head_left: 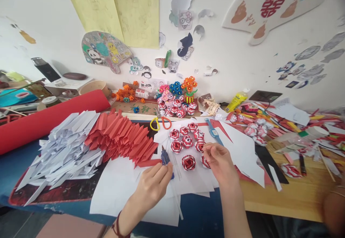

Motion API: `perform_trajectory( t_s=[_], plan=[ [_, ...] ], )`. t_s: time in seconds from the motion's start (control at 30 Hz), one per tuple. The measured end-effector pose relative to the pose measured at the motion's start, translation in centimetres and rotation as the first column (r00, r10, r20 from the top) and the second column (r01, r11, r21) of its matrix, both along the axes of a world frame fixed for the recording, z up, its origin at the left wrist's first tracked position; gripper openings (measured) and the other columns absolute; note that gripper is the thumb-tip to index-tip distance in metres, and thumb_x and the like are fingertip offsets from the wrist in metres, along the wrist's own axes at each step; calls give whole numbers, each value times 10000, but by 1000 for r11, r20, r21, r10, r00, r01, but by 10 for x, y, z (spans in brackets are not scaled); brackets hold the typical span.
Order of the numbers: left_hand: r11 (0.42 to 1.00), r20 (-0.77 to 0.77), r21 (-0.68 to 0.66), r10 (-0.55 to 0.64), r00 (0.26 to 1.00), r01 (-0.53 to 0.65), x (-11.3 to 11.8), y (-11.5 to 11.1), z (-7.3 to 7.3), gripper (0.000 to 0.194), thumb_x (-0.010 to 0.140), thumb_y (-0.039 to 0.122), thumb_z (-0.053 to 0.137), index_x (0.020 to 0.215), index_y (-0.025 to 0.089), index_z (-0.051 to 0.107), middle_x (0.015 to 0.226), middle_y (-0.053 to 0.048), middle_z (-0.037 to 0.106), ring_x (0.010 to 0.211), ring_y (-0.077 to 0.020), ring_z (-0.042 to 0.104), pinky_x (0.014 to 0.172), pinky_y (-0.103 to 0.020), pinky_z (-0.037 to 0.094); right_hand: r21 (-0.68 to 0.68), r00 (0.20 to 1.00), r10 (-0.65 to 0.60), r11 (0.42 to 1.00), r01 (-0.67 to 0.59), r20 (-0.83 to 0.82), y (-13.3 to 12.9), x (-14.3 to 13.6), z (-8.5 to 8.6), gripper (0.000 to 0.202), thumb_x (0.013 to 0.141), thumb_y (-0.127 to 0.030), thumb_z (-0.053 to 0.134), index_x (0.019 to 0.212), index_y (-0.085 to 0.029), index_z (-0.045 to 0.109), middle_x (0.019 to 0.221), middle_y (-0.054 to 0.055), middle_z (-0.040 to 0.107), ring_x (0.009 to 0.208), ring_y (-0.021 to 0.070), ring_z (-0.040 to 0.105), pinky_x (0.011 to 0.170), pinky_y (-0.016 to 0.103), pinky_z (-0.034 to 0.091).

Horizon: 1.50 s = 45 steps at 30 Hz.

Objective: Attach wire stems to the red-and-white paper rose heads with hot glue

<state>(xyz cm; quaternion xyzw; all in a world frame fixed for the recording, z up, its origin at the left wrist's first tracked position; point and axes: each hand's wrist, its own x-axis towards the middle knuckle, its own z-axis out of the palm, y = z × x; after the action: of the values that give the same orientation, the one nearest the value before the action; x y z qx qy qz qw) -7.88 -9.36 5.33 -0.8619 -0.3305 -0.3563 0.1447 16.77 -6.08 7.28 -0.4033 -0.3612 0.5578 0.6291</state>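
Observation:
My left hand point(155, 184) is closed at the dark blue hot glue gun point(165, 157), its fingertips against the body. The nozzle points away from me, and a pale glue stick point(177, 204) shows behind it. A red folded paper strip point(148, 163) runs up to the same fingers; its far end is hidden. Fingers pinched together, my right hand point(219, 164) hovers over the right edge of the flower group; anything between the fingertips is too small to make out. Several red-and-white paper flowers point(188, 162) sit on white paper sheets point(121, 186) between and beyond my hands.
White paper strips point(67, 148) and red strips point(121, 135) pile on a tray at left, beside a red roll point(54, 119). Scissors point(161, 123), a blue watch point(214, 132) and finished paper flowers point(176, 103) lie further back. Paper scraps point(291, 123) clutter the right.

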Motion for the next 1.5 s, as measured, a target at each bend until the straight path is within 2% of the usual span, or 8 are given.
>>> perform_trajectory(
  t_s=[0.33, 0.47, 0.7, 0.87, 1.17, 1.5],
  plan=[
    [999, -93, 51, 6, 996, -1, -4, 18, -2, 146, 933, 36, 571, 1068, 61, 622, 686, -6, 555, 616, -151, 481, 548, -312, 363, 56, 1000, -11, 998, 12, -10, 10, -1, 0, 280, 637, -497, 886, 641, -243, 768, 639, 11, 653, 443, 47, 385, 456, 260, 267],
    [997, -99, 76, 11, 995, -3, -4, 23, 1, 118, 937, 54, 567, 1042, 73, 618, 674, 2, 546, 596, -147, 479, 507, -319, 333, 66, 1000, -24, 998, 24, 11, 14, 0, 0, 291, 670, -504, 865, 659, -230, 769, 647, 16, 646, 460, 55, 402, 471, 265, 303],
    [997, -29, -57, -57, 998, 56, -5, 26, 4, 190, 969, 26, 456, 1092, 83, 589, 691, -19, 589, 604, -152, 511, 541, -294, 387, 73, 997, -60, 996, 56, 54, 18, -2, 1, 283, 715, -507, 833, 681, -233, 772, 687, 39, 669, 495, 84, 440, 472, 268, 342],
    [985, 4, -129, -113, 994, 112, -8, 24, 7, 216, 957, 5, 431, 1084, 86, 586, 719, -38, 603, 609, -160, 507, 544, -288, 388, 81, 995, -61, 995, 54, 76, 19, -3, 2, 290, 693, -507, 848, 653, -231, 769, 671, 44, 658, 538, 100, 470, 486, 261, 367],
    [991, -4, -97, -97, 995, 96, -11, 22, 7, 192, 973, 37, 435, 1071, 98, 588, 720, -34, 605, 599, -156, 495, 538, -293, 403, 95, 994, -52, 995, 43, 99, 15, -9, 12, 293, 676, -510, 859, 634, -236, 762, 650, 49, 653, 533, 109, 477, 473, 266, 372],
    [979, 36, -138, -148, 988, 152, -12, 21, 21, 232, 945, 3, 408, 1052, 103, 589, 710, -43, 584, 603, -170, 478, 524, -301, 362, 112, 994, -55, 993, 44, 99, 14, -9, 24, 330, 656, -510, 865, 587, -215, 734, 619, 44, 639, 500, 104, 448, 450, 261, 355]
  ],
)
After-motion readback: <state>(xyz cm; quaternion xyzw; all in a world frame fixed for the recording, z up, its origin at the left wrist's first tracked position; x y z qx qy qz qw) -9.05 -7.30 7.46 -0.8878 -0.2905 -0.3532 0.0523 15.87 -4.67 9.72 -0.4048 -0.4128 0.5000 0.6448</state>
